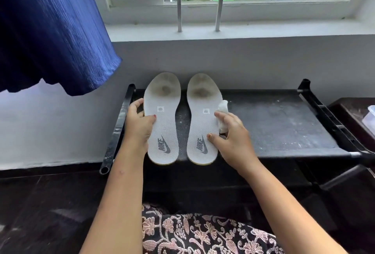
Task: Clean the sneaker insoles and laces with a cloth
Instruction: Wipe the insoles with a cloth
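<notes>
- The left hand (140, 125) grips the left insole (164, 119) at its edge; the right hand (233, 134) pinches the cloth (223, 109);
- the right insole (203, 119) lies loose, I think; a hard wipe may slide it over the dusty rack (284, 123).

Left grip (139, 126) holds the left insole (163, 99) — right grip (233, 139) holds a white cloth (223, 109) against the right insole (200, 101) edge
</notes>
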Demonstrator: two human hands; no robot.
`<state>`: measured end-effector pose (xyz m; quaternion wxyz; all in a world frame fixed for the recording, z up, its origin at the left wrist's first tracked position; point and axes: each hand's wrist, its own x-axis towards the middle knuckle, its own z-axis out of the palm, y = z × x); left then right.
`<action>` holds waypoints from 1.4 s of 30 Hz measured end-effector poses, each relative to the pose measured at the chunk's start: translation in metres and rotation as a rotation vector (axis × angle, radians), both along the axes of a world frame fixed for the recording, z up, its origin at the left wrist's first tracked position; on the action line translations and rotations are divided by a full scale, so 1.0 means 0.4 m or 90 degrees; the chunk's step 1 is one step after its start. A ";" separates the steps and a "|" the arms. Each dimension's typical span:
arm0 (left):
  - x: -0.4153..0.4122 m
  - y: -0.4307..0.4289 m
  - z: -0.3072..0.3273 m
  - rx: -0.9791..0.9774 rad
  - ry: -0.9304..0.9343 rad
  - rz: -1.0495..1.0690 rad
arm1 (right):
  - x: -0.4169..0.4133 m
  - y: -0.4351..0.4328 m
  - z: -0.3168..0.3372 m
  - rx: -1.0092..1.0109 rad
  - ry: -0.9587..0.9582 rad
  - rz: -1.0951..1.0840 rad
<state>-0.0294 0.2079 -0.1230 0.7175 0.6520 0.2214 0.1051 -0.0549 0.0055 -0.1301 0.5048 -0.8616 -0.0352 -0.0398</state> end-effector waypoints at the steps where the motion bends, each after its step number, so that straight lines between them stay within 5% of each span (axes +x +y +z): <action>1: 0.000 0.000 0.000 0.001 0.002 -0.001 | 0.001 0.000 -0.002 0.001 0.000 0.001; 13: 0.010 0.016 -0.019 0.169 0.012 0.035 | 0.000 -0.012 -0.007 -0.036 -0.011 0.022; 19: 0.003 -0.005 0.000 0.403 -0.028 0.080 | 0.004 -0.077 0.006 0.083 0.034 -0.007; 27: -0.036 -0.163 0.056 0.556 -0.096 0.042 | -0.011 -0.161 0.032 0.256 0.043 -0.077; 34: -0.101 -0.266 0.053 0.572 -0.142 -0.125 | -0.051 -0.235 0.070 0.343 -0.018 -0.100; 42: -0.151 -0.469 0.093 0.598 -0.291 -0.304 | -0.108 -0.440 0.101 0.488 -0.147 -0.277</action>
